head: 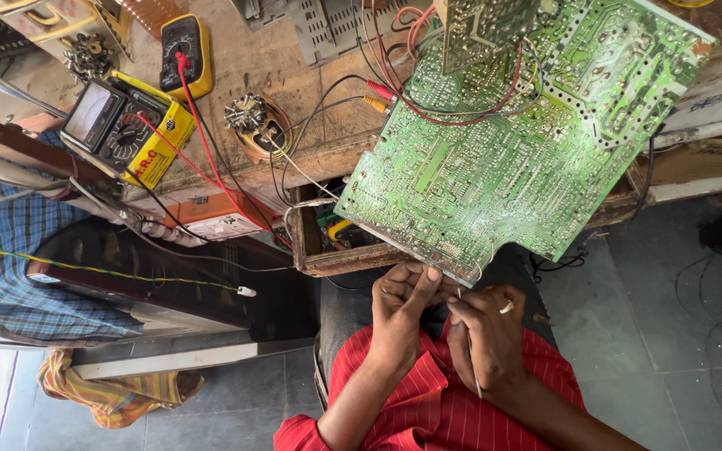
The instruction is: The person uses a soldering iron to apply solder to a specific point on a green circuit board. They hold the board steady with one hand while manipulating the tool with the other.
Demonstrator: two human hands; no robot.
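Note:
A large green circuit board point(511, 142), solder side up, leans over the front edge of the wooden workbench point(244, 75). Below its near edge, my left hand point(401, 307) has its fingers pinched together, touching my right hand. My right hand point(488, 334) is closed on a thin metal tool point(471, 359), like tweezers or a probe, whose tip points up at the board's lower edge. What the left fingers pinch is too small to tell. Red and black wires point(428, 96) run from the board.
An analog multimeter point(123, 129) with a yellow case and a second yellow meter point(185, 52) lie on the bench with red leads. An open wooden drawer point(315, 242) sits under the board. Another person in a blue checked shirt point(10, 259) is at the left. Grey tile floor lies below.

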